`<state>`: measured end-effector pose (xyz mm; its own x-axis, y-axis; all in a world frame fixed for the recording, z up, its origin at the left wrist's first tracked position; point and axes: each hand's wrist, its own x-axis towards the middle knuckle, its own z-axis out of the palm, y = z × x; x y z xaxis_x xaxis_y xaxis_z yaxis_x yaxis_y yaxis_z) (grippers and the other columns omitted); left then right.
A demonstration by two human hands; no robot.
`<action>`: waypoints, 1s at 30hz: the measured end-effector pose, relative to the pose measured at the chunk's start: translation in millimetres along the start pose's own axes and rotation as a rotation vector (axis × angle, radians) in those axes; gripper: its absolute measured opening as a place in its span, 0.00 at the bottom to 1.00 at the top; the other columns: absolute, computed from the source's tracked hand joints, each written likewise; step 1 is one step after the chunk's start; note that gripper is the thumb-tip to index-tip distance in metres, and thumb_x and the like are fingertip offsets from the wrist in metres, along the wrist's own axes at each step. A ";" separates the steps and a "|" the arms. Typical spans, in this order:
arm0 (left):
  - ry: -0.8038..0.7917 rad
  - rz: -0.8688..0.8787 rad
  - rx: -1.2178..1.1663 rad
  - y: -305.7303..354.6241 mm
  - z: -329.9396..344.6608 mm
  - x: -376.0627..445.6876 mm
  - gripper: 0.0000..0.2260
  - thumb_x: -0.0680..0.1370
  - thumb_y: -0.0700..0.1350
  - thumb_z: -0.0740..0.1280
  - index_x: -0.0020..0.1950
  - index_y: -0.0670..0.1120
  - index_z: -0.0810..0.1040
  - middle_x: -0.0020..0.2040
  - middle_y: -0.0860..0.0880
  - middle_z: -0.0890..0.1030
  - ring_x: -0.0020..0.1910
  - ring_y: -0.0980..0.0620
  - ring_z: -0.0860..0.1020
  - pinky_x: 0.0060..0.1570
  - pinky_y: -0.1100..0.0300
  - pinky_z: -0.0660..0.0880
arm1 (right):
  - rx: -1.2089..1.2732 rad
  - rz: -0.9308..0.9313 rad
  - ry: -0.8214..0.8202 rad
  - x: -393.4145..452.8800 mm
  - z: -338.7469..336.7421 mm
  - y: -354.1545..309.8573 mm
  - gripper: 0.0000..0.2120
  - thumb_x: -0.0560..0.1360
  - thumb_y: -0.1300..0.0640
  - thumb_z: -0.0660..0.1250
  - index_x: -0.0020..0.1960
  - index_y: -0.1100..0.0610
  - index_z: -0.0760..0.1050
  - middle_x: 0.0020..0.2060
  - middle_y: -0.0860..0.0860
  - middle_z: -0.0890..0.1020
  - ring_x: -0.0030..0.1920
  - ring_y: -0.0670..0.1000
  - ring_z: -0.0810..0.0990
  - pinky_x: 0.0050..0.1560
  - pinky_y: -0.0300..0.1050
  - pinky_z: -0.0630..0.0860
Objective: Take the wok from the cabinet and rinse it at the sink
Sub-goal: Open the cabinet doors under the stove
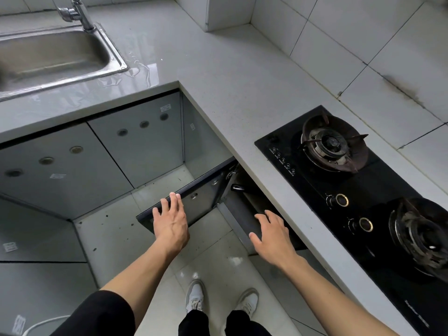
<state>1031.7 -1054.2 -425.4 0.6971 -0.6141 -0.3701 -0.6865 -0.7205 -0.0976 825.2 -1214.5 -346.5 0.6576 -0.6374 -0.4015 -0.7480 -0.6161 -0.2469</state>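
A corner kitchen is seen from above. In the middle of the frame a cabinet door (191, 202) under the counter (218, 76) stands swung open, and the dark cabinet opening (252, 190) is exposed to its right, below the counter edge. Inside that opening, just under the counter lip, a short dark handle (238, 188) is visible; it may belong to the wok, but the pan itself cannot be made out in the shadow.

The left hand (171, 220) is laid on the top edge of the open door, its fingers straight and slightly spread, with the fingertips reaching over the edge; nothing is gripped. The right hand (272, 235) is held in front of the lower part of the opening, palm down, fingers relaxed and loosely spread, and nothing is held in it; whether it touches the cabinet frame cannot be told.

At the upper left of the frame a steel sink (48, 57) is set into the counter, with a tap (80, 13) at its back rim. At the right of the frame a black gas hob (363, 190) with two burners is let into the counter. At the bottom centre two light shoes (219, 300) are seen on the pale tiled floor (116, 236).
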 end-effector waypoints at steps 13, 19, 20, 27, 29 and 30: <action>0.008 0.019 -0.090 -24.9 -5.5 38.6 0.38 0.73 0.49 0.65 0.77 0.40 0.51 0.75 0.44 0.56 0.69 0.41 0.61 0.61 0.52 0.70 | 0.070 0.117 0.058 -19.3 -9.7 36.7 0.30 0.79 0.49 0.63 0.77 0.54 0.58 0.76 0.52 0.60 0.75 0.54 0.58 0.74 0.52 0.61; -0.020 0.066 -0.127 -8.9 -24.4 39.5 0.38 0.73 0.53 0.68 0.75 0.40 0.53 0.73 0.42 0.59 0.70 0.39 0.61 0.63 0.47 0.69 | 0.104 0.228 0.070 -39.8 -5.5 72.9 0.30 0.79 0.48 0.62 0.77 0.54 0.56 0.76 0.54 0.59 0.75 0.56 0.57 0.72 0.53 0.62; -0.036 0.049 -0.128 -8.8 -24.1 37.8 0.37 0.73 0.54 0.68 0.74 0.39 0.54 0.72 0.42 0.60 0.69 0.39 0.62 0.62 0.47 0.69 | 0.101 0.234 0.068 -39.2 -5.4 75.6 0.30 0.79 0.48 0.62 0.77 0.54 0.56 0.76 0.54 0.59 0.75 0.56 0.57 0.73 0.53 0.61; -0.044 0.229 -0.133 53.2 -44.7 9.6 0.31 0.75 0.55 0.67 0.74 0.45 0.61 0.78 0.42 0.55 0.77 0.41 0.54 0.72 0.48 0.62 | 0.068 0.323 0.107 -44.3 -1.4 104.1 0.29 0.79 0.47 0.62 0.76 0.53 0.58 0.74 0.54 0.62 0.73 0.56 0.60 0.71 0.51 0.62; -0.047 0.291 -0.156 87.4 -59.5 -2.5 0.29 0.76 0.53 0.66 0.74 0.45 0.62 0.79 0.42 0.54 0.78 0.41 0.52 0.73 0.48 0.61 | 0.074 0.309 0.114 -46.8 1.3 115.2 0.30 0.78 0.47 0.63 0.76 0.54 0.57 0.74 0.54 0.60 0.73 0.56 0.58 0.71 0.51 0.61; -0.039 0.316 -0.168 103.4 -66.3 -8.7 0.27 0.76 0.52 0.65 0.73 0.46 0.64 0.79 0.43 0.54 0.78 0.42 0.52 0.73 0.47 0.62 | 0.071 0.292 0.112 -48.5 2.9 121.0 0.31 0.78 0.47 0.63 0.76 0.54 0.56 0.75 0.54 0.58 0.74 0.56 0.56 0.72 0.51 0.61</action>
<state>968.4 -1144.7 -371.0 0.4452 -0.8044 -0.3933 -0.8211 -0.5420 0.1790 702.5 -1256.8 -359.5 0.4171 -0.8319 -0.3660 -0.9083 -0.3683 -0.1981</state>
